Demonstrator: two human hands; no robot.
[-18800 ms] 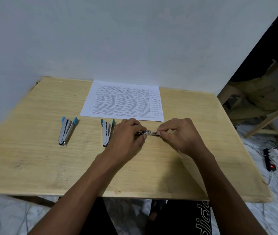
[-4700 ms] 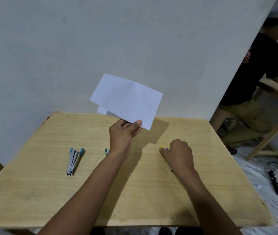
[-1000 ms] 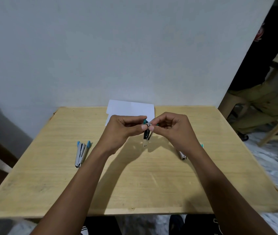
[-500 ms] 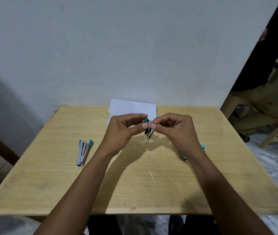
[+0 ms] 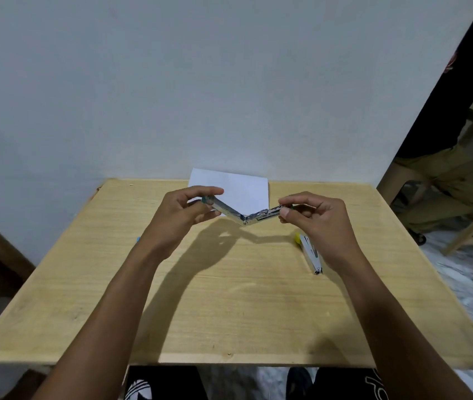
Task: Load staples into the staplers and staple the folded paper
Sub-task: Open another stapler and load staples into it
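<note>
Nearly closed half a second ago, the teal-tipped stapler [image 5: 231,211] now swings open into a wide V above the bench [image 5: 229,298]. The left hand [image 5: 180,217] pinches one arm's end and the right hand [image 5: 319,223] the other, between thumb and fingers [image 5: 293,201]. The magazine seems bared for loading, though any staples are too small to see; the folded paper [image 5: 244,187] lies at 12 o'clock, a yellow-tipped stapler [image 5: 311,255] at 3 o'clock.

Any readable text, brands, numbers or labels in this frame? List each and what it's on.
No text reads in full.
Black shorts: white lettering, cut off by the frame edge, unreadable.
Folded paper: blank side up.
Open stapler: no legible marking.
Bystander's shirt: red print, blurred.
</note>
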